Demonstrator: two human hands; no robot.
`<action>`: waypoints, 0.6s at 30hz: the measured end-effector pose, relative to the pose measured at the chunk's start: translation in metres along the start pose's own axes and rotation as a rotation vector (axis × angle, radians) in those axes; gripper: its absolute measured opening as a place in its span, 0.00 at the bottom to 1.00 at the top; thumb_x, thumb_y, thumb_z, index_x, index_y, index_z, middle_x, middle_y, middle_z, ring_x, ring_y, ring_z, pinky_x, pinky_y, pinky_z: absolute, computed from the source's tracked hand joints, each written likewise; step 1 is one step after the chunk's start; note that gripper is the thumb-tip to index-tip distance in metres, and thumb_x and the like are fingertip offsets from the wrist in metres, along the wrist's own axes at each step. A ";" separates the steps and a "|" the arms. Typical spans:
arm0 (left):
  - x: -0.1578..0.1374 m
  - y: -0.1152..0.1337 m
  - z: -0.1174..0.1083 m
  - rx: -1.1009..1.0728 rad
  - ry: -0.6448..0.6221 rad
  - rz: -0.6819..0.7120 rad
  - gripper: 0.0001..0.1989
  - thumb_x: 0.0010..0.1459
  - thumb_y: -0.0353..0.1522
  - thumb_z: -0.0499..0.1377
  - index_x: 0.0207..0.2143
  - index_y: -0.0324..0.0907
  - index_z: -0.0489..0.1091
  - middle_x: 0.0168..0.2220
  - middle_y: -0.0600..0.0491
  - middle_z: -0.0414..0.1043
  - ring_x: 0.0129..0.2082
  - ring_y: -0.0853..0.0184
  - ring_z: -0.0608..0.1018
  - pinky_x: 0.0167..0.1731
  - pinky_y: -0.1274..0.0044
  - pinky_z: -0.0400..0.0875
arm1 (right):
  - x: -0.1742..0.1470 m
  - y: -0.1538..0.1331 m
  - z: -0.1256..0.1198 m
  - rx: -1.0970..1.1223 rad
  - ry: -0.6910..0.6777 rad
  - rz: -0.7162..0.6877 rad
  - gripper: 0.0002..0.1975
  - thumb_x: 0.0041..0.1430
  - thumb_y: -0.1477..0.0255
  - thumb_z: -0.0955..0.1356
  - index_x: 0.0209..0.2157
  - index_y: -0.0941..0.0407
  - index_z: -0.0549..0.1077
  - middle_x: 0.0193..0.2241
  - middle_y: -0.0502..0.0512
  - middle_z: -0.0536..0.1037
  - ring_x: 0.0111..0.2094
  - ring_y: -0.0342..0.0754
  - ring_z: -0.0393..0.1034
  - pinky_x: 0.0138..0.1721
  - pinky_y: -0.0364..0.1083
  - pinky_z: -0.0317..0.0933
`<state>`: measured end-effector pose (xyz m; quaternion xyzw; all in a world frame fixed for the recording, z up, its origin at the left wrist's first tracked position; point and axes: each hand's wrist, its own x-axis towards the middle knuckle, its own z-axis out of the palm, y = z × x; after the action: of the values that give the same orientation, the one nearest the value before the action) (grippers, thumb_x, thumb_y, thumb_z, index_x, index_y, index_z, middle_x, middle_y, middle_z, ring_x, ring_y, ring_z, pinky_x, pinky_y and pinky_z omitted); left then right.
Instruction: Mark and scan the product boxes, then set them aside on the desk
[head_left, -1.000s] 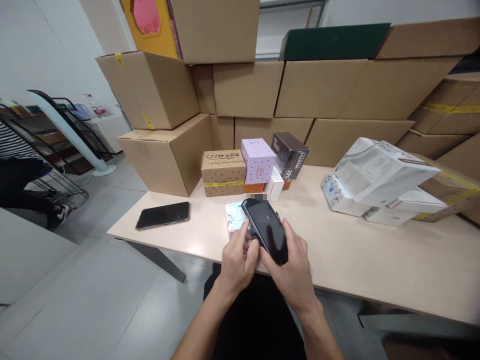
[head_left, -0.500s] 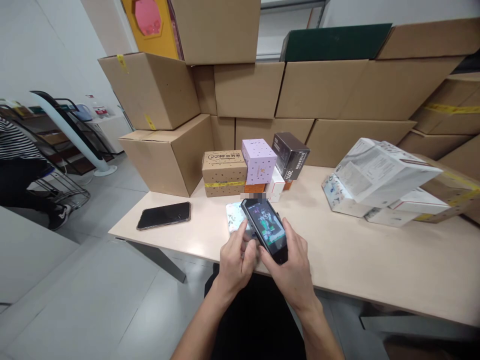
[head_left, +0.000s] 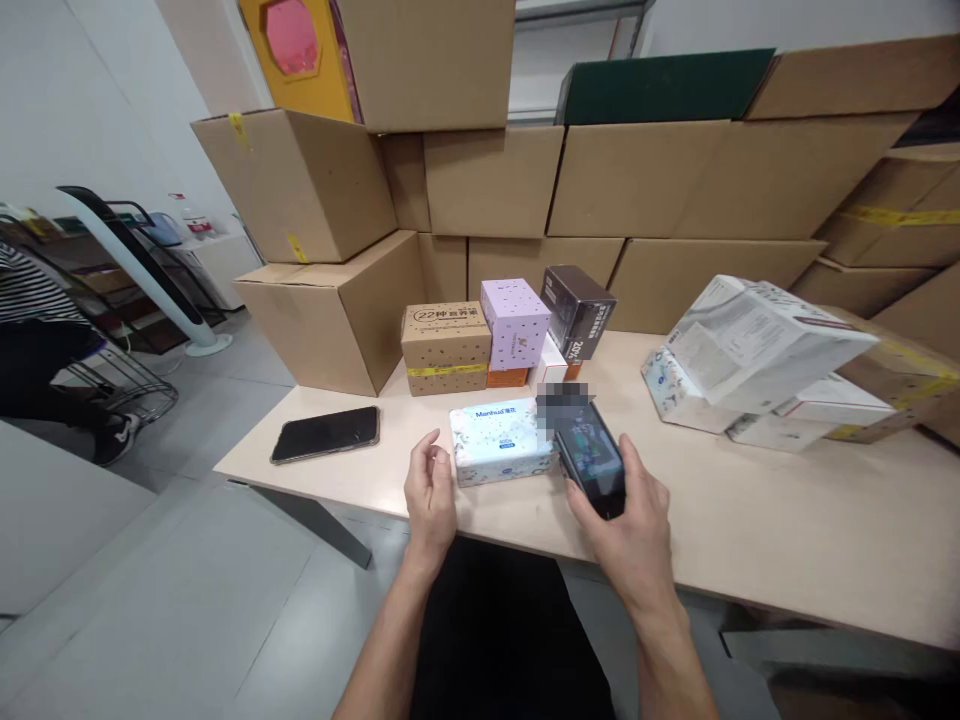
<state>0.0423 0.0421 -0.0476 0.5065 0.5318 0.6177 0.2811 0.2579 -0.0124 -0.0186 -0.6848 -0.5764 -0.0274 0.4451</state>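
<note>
Two hands, one of them loaded. Your right hand (head_left: 634, 520) is wrapped around a black handheld device (head_left: 592, 460), thumb along one side and fingers along the other, screen lit. Your left hand (head_left: 431, 500) grasps nothing visible; its fingers curl loosely just beside the left end of the pack (contact cannot be told from this angle).

One pale blue Manhua pack (head_left: 502, 440): flat on the table (head_left: 697, 510), near your edge, between your hands, its right end partly behind the device. Likely fault: a nudge from the left hand could skew it, or push it into the device. A second fault: with one hand alone on the device, a loose thumb could let it slip onto the pack.

One dark-screened phone (head_left: 326, 435): lying flat to your left, near the table's edge; a sweeping left forearm might knock it off.

One purple box (head_left: 516, 330): perched on an orange box (head_left: 508, 377), beyond the pack. A hard forward shove could topple it.

One white wrapped package (head_left: 765, 345): tilted on smaller packs at right; a stray right elbow could slide it.
</note>
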 end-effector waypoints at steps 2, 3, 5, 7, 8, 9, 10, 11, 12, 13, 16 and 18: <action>0.000 0.000 0.000 0.002 -0.041 -0.035 0.22 0.66 0.45 0.51 0.56 0.43 0.65 0.35 0.53 0.69 0.27 0.71 0.71 0.28 0.78 0.68 | 0.003 0.014 -0.001 -0.053 0.041 -0.017 0.41 0.58 0.54 0.68 0.67 0.58 0.55 0.55 0.69 0.70 0.55 0.62 0.64 0.53 0.62 0.60; 0.000 0.001 0.000 0.013 -0.059 -0.046 0.22 0.66 0.46 0.51 0.56 0.43 0.64 0.35 0.54 0.68 0.27 0.71 0.70 0.28 0.78 0.68 | 0.004 0.022 0.000 -0.084 0.067 -0.031 0.40 0.59 0.54 0.67 0.66 0.59 0.55 0.55 0.70 0.71 0.54 0.62 0.65 0.54 0.62 0.59; 0.001 0.002 0.000 0.052 -0.085 -0.052 0.22 0.66 0.46 0.51 0.55 0.43 0.64 0.36 0.53 0.69 0.28 0.70 0.71 0.28 0.78 0.67 | 0.006 0.039 0.002 -0.155 0.105 -0.042 0.40 0.59 0.54 0.66 0.65 0.63 0.57 0.53 0.72 0.72 0.52 0.63 0.67 0.55 0.63 0.57; 0.001 0.005 0.000 0.098 -0.096 -0.047 0.20 0.65 0.46 0.51 0.51 0.43 0.65 0.37 0.52 0.69 0.30 0.69 0.72 0.29 0.77 0.68 | 0.006 0.055 0.005 -0.222 0.101 -0.022 0.39 0.59 0.54 0.65 0.64 0.65 0.59 0.51 0.74 0.73 0.51 0.64 0.68 0.54 0.64 0.57; 0.001 0.007 0.000 0.124 -0.098 -0.042 0.18 0.65 0.46 0.52 0.48 0.42 0.65 0.36 0.53 0.69 0.30 0.68 0.72 0.29 0.77 0.67 | 0.006 0.061 0.006 -0.251 0.087 -0.004 0.39 0.59 0.54 0.64 0.63 0.66 0.60 0.50 0.75 0.73 0.50 0.64 0.68 0.54 0.64 0.57; 0.002 0.009 0.000 0.153 -0.098 -0.034 0.17 0.64 0.46 0.53 0.44 0.43 0.65 0.34 0.54 0.68 0.29 0.69 0.71 0.29 0.77 0.66 | 0.006 0.065 0.008 -0.274 0.072 0.013 0.39 0.59 0.54 0.64 0.63 0.66 0.61 0.50 0.75 0.73 0.49 0.64 0.68 0.53 0.64 0.57; 0.002 0.010 0.000 0.184 -0.096 -0.021 0.15 0.64 0.46 0.54 0.39 0.43 0.64 0.31 0.56 0.66 0.28 0.69 0.70 0.28 0.77 0.65 | 0.005 0.069 0.010 -0.292 0.057 0.028 0.39 0.58 0.54 0.64 0.63 0.66 0.61 0.49 0.74 0.74 0.48 0.64 0.68 0.53 0.64 0.57; 0.003 0.011 0.000 0.214 -0.094 -0.002 0.15 0.63 0.45 0.55 0.35 0.43 0.63 0.28 0.58 0.64 0.26 0.70 0.68 0.28 0.77 0.64 | 0.005 0.071 0.011 -0.308 0.043 0.041 0.39 0.58 0.53 0.64 0.62 0.66 0.61 0.48 0.74 0.74 0.48 0.64 0.68 0.53 0.63 0.57; 0.003 0.012 0.001 0.243 -0.092 0.022 0.15 0.63 0.45 0.55 0.31 0.44 0.61 0.26 0.59 0.61 0.25 0.70 0.67 0.28 0.77 0.62 | 0.004 0.072 0.013 -0.323 0.026 0.051 0.39 0.58 0.54 0.64 0.62 0.66 0.62 0.47 0.73 0.74 0.48 0.64 0.68 0.52 0.63 0.57; 0.003 0.012 0.001 0.268 -0.090 0.047 0.17 0.63 0.44 0.55 0.28 0.44 0.59 0.25 0.59 0.59 0.25 0.70 0.65 0.28 0.77 0.61 | 0.003 0.072 0.014 -0.337 0.010 0.061 0.39 0.58 0.54 0.64 0.62 0.66 0.62 0.47 0.73 0.74 0.47 0.64 0.68 0.52 0.62 0.58; 0.004 0.011 0.001 0.317 -0.101 0.096 0.20 0.65 0.43 0.54 0.23 0.44 0.54 0.23 0.59 0.57 0.24 0.71 0.63 0.27 0.77 0.58 | 0.002 0.069 0.016 -0.376 -0.050 0.090 0.38 0.58 0.54 0.64 0.63 0.65 0.61 0.47 0.72 0.74 0.47 0.65 0.67 0.50 0.61 0.59; 0.004 0.009 0.002 0.329 -0.119 0.097 0.21 0.66 0.42 0.52 0.22 0.44 0.53 0.22 0.59 0.56 0.23 0.71 0.62 0.27 0.77 0.57 | 0.000 0.067 0.016 -0.395 -0.092 0.123 0.38 0.58 0.54 0.64 0.63 0.64 0.61 0.48 0.72 0.73 0.49 0.65 0.66 0.50 0.62 0.59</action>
<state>0.0442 0.0435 -0.0377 0.6062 0.5833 0.5041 0.1953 0.3051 0.0023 -0.0671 -0.7931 -0.5366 -0.0813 0.2764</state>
